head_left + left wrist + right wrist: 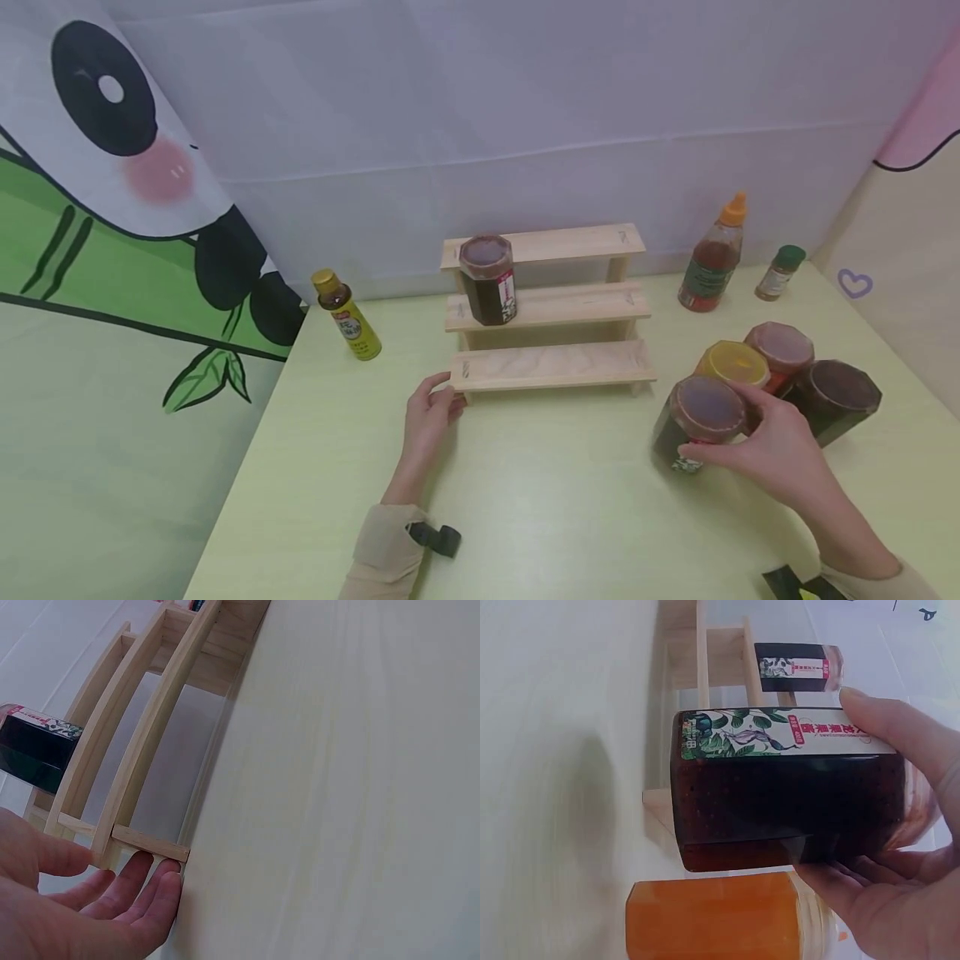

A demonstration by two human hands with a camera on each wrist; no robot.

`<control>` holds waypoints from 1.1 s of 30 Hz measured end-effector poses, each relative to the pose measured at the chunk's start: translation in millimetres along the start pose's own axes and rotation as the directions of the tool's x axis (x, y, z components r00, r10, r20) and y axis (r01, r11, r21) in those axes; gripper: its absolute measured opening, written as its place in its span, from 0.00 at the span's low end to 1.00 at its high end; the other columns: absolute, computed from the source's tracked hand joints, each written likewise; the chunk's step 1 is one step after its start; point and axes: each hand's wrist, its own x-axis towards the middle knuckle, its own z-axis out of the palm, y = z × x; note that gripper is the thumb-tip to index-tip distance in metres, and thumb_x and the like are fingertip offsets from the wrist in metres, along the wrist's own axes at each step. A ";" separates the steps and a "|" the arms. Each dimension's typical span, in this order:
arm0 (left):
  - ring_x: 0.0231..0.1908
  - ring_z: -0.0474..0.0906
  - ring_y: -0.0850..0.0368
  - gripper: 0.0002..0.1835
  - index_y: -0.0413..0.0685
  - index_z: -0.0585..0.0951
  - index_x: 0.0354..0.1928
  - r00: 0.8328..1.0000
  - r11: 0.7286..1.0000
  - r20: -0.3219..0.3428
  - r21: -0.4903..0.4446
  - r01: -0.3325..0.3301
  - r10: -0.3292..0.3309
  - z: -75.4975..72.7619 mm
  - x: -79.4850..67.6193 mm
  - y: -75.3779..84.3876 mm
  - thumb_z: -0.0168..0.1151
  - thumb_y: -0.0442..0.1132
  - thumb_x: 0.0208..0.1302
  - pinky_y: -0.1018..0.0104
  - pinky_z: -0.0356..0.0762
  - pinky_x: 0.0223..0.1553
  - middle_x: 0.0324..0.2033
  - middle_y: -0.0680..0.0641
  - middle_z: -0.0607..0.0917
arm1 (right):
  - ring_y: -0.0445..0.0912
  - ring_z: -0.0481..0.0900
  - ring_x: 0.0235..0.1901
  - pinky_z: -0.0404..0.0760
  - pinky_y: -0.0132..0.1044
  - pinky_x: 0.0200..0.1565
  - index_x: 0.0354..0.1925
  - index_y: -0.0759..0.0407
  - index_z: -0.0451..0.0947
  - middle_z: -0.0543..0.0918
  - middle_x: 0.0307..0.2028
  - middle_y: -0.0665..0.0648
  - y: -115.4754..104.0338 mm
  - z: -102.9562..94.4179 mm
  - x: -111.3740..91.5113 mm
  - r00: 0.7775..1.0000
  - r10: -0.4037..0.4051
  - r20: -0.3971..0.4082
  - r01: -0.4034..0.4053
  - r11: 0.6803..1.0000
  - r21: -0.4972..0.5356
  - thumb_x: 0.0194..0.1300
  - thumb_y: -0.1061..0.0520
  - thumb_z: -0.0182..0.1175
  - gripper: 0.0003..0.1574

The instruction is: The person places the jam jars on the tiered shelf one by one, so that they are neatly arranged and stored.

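Observation:
My right hand [783, 450] grips a dark jar of jam [693, 425] near its lid, thumb on one side and fingers on the other. In the right wrist view the jar [787, 787] shows a leafy white label, and its base is off the tabletop. My left hand [431, 417] holds the left end of the lowest step of a three-step wooden rack [555, 367]. The left wrist view has the thumb [64, 855] at the step's corner and the fingers against the end of the rack [150, 844]. A similar dark jar [489, 283] stands on the middle step, at the left.
Beside the held jar stand a yellow-lidded jar [733, 363], a reddish jar [780, 350] and another dark jar [832, 400]. Behind them are an orange-capped squeeze bottle [708, 262] and a small green-capped bottle [780, 273]. A yellow-capped bottle [348, 318] stands left of the rack.

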 end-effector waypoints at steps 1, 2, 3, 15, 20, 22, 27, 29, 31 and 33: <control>0.44 0.81 0.41 0.17 0.39 0.72 0.60 1.000 1.000 0.002 0.003 -0.003 0.003 -0.2 0.1 -0.3 0.50 0.34 0.72 0.54 0.79 0.47 0.43 0.34 0.82 | 0.31 0.74 0.39 0.73 0.23 0.34 0.56 0.63 0.74 0.82 0.43 0.58 -1.1 -0.1 1.1 1.000 0.001 -0.002 -0.001 1.000 -0.013 0.36 0.44 0.81 0.51; 0.44 0.81 0.41 0.17 0.38 0.71 0.60 1.000 1.000 0.005 0.005 -0.006 0.006 -0.3 0.1 -0.3 0.50 0.34 0.72 0.54 0.79 0.47 0.43 0.35 0.82 | 0.31 0.74 0.38 0.73 0.23 0.33 0.56 0.63 0.74 0.82 0.42 0.58 -2.0 0.1 2.0 1.000 0.000 -0.007 0.000 1.000 -0.021 0.35 0.43 0.81 0.51; 0.44 0.81 0.41 0.17 0.38 0.71 0.60 1.000 1.000 0.007 0.008 -0.011 0.011 -0.5 0.3 -0.6 0.50 0.34 0.72 0.54 0.80 0.46 0.43 0.35 0.82 | 0.32 0.74 0.38 0.73 0.23 0.33 0.55 0.62 0.74 0.82 0.42 0.58 -3.0 0.4 2.8 1.000 -0.003 -0.011 0.003 1.000 -0.023 0.35 0.43 0.81 0.51; 0.44 0.81 0.40 0.17 0.37 0.71 0.60 1.000 1.000 -0.003 0.027 -0.013 0.013 -0.8 1.4 -0.1 0.49 0.34 0.72 0.54 0.80 0.46 0.44 0.32 0.82 | 0.35 0.76 0.36 0.74 0.25 0.33 0.53 0.62 0.75 0.83 0.39 0.57 -13.9 4.1 15.6 0.998 -0.049 -0.040 0.050 0.999 0.001 0.34 0.44 0.82 0.49; 0.44 0.81 0.41 0.17 0.38 0.71 0.60 1.000 1.000 -0.006 0.024 -0.004 0.004 -0.6 1.9 -0.3 0.49 0.34 0.72 0.54 0.80 0.46 0.43 0.33 0.82 | 0.36 0.75 0.37 0.73 0.24 0.33 0.52 0.59 0.76 0.82 0.39 0.55 -15.8 5.7 22.2 0.996 -0.072 -0.056 0.073 0.997 0.023 0.35 0.45 0.82 0.46; 0.44 0.81 0.41 0.17 0.38 0.71 0.60 1.000 1.000 -0.003 0.022 -0.002 0.002 -0.1 2.1 -0.1 0.49 0.34 0.72 0.55 0.80 0.46 0.43 0.34 0.82 | 0.36 0.75 0.38 0.74 0.24 0.33 0.51 0.58 0.77 0.81 0.39 0.53 -17.7 6.2 25.2 0.994 -0.084 -0.067 0.086 0.996 0.036 0.35 0.46 0.82 0.44; 0.44 0.80 0.40 0.17 0.38 0.72 0.60 1.000 1.000 0.004 0.019 -0.008 0.008 0.0 1.9 -0.4 0.49 0.34 0.72 0.55 0.80 0.46 0.43 0.34 0.82 | 0.37 0.75 0.39 0.74 0.24 0.35 0.52 0.56 0.77 0.81 0.41 0.52 -25.5 6.7 34.2 0.989 -0.116 -0.087 0.122 0.991 0.057 0.34 0.47 0.82 0.45; 0.45 0.80 0.39 0.17 0.38 0.72 0.60 1.000 1.000 0.006 0.009 -0.007 0.007 -0.3 1.1 -0.5 0.49 0.34 0.72 0.55 0.80 0.46 0.43 0.33 0.82 | 0.36 0.76 0.39 0.75 0.24 0.35 0.54 0.55 0.77 0.81 0.41 0.52 -29.4 6.9 37.5 0.990 -0.112 -0.080 0.117 0.991 0.063 0.35 0.47 0.82 0.46; 0.45 0.80 0.38 0.17 0.38 0.72 0.59 1.000 1.000 0.008 0.000 -0.006 0.006 -0.5 0.8 -0.8 0.49 0.33 0.72 0.54 0.80 0.46 0.43 0.33 0.82 | 0.36 0.77 0.39 0.76 0.25 0.35 0.55 0.56 0.76 0.82 0.42 0.53 -33.1 7.4 41.2 0.992 -0.105 -0.072 0.111 0.991 0.075 0.36 0.47 0.81 0.46; 0.45 0.80 0.38 0.17 0.38 0.72 0.59 1.000 1.000 0.007 -0.010 -0.002 0.002 -0.3 0.3 -0.2 0.50 0.33 0.72 0.54 0.79 0.46 0.43 0.33 0.82 | 0.37 0.78 0.39 0.76 0.26 0.35 0.56 0.57 0.75 0.82 0.42 0.53 -36.4 7.9 45.4 0.993 -0.098 -0.062 0.103 0.991 0.081 0.37 0.46 0.81 0.47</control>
